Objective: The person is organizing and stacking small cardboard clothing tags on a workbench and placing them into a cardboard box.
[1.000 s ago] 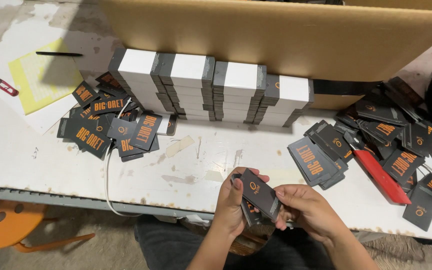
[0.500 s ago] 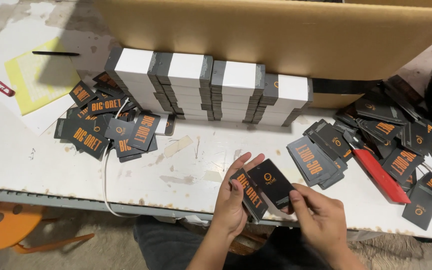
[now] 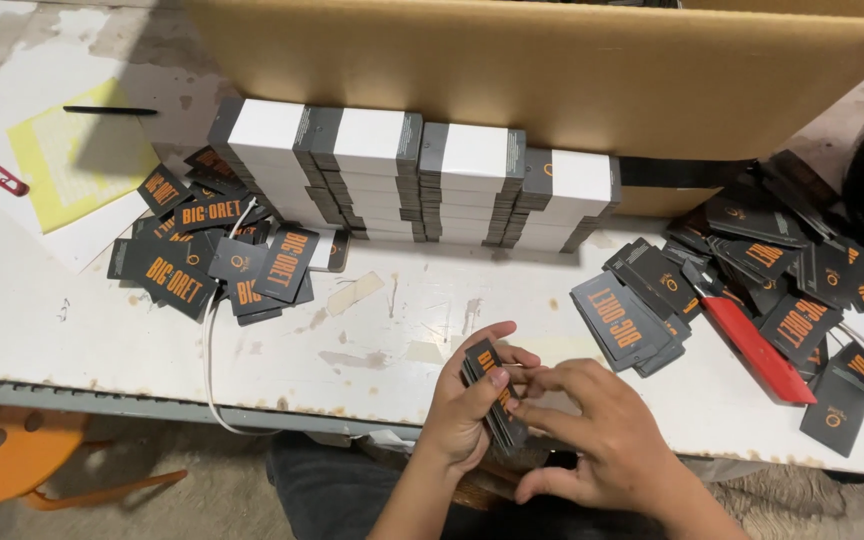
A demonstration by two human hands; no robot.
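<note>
At the far left of the white tabletop lie a small pair of red-handled snips and a yellow sheet with a thin black pen across its upper edge. Below the tabletop's edge, an orange stool shows. To the right of the sheet is a loose heap of dark tags with orange print, with a white cord running from it down over the edge. Behind the heap, stacks of white cards with grey bands stand in a row against a brown cardboard wall.

In the lower middle, the left hand holds a small bundle of dark tags on edge, just over the near edge of the tabletop. Its thumb presses on the bundle's near face and its fingers curl around behind, so the bundle is pinched between them. The right hand is just beside it, its fingers spread slightly and bent, the tips touching the bundle's right side; I cannot tell whether they grip a single tag.

Further right, another pile of dark tags lies flat, then a red-handled tool set at a slant, and a wider scatter of tags reaches the right edge.
</note>
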